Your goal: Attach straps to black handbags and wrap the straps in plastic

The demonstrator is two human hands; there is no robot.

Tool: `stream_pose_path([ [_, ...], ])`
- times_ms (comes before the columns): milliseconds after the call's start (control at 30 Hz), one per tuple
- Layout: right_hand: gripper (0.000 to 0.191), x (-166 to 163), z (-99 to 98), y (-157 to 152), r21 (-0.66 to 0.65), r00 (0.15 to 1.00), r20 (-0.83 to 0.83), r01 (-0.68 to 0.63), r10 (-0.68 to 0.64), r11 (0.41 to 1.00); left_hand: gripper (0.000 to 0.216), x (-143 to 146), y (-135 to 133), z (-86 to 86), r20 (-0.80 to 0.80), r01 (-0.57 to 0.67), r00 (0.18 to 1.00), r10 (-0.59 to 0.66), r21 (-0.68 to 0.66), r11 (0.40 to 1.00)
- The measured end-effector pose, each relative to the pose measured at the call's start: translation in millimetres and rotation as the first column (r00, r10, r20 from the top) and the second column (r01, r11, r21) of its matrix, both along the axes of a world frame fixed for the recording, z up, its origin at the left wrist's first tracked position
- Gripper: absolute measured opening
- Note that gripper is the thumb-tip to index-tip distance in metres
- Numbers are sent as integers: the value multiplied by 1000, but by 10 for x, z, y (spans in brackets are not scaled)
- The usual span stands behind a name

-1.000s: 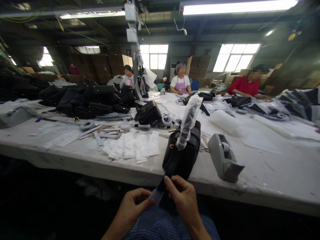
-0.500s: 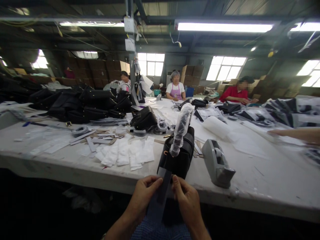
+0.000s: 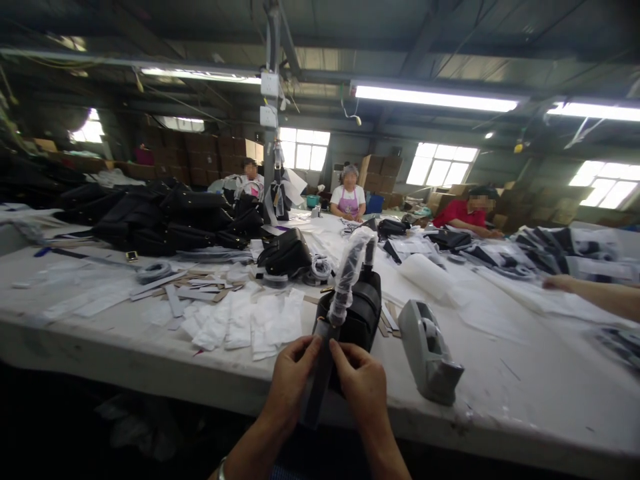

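Note:
Both hands pinch a long dark grey strip [image 3: 318, 387] in front of me, near the table edge. My left hand [image 3: 291, 375] grips its left side between thumb and fingers; my right hand [image 3: 361, 381] pinches the right side. Its upper end lies against the near side of a black handbag [image 3: 369, 308], partly hidden behind my hands. Clear plastic film wraps the bag's raised handle [image 3: 346, 277]. Just right of the bag stands a grey tape dispenser [image 3: 424, 353].
White packets [image 3: 243, 320] and cardboard strips [image 3: 180, 293] lie to the left. Behind them is a heap of black bags [image 3: 165, 213]. Another person's hand [image 3: 560, 283] reaches in from the right, near white sheets. Two people sit across the table; another is farther back.
The strip has moved up toward the handle's base and looks narrower. My hands have come closer together on it. The view has tilted up slightly.

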State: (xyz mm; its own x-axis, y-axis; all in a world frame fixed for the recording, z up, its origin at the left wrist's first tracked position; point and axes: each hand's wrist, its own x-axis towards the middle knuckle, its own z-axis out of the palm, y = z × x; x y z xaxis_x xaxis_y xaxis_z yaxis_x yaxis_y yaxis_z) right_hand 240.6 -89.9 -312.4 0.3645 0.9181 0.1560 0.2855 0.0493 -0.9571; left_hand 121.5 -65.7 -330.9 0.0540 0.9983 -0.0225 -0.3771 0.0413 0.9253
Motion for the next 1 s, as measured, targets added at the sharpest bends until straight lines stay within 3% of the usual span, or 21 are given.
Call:
stream_pose_path([
  [300,39,-100,-104,17,21,993,-98,71,-69,997,34,-35,-139,-186,-98,25,995,-25,-5,1000],
  [400,38,-115,-124,37,42,987,-135,90,-84,995,31,-38,-120,-168,-142,-13,990,23,68,998],
  [500,38,-125,-144,65,39,979,-193,80,-71,996,25,-50,-97,-160,-266,-94,951,155,228,969],
  [667,42,-133,-189,99,13,949,-314,19,-14,1000,17,-69,-108,-237,-367,-112,860,355,543,832],
  [800,50,-135,-204,90,14,924,-383,-2,7,1000,26,-107,-136,-313,-432,12,762,482,754,656],
  [867,52,-134,-189,70,22,907,-421,-16,24,1000,30,-142,-142,-309,-482,109,684,548,810,576],
  [1000,53,-123,-126,9,63,907,-405,-100,117,993,37,-233,-140,-233,-570,275,488,661,819,503],
])
